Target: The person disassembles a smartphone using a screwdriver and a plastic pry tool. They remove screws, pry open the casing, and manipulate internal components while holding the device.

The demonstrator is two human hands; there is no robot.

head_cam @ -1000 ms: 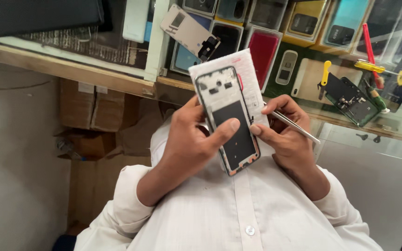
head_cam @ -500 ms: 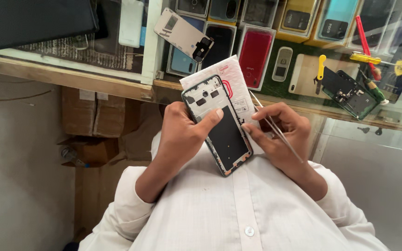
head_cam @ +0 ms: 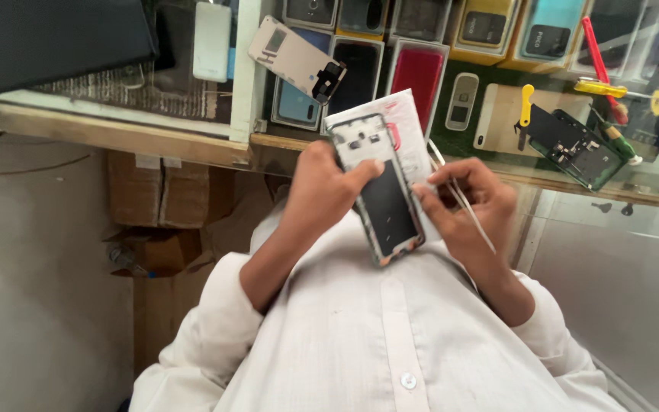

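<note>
- phone frame: silver-grey rim, black centre panel
- packet behind it: white with red marks
- tweezers: silver
- shirt: plain white, white buttons
- loose back cover: beige
- screwdriver: red
- circuit board: dark green

A glass-topped display counter with a wooden edge is seen across the top of the frame. A beige phone back cover lies upper centre; a dark green circuit board, red-handled screwdriver and yellow plastic pry tool lie upper right.
</note>
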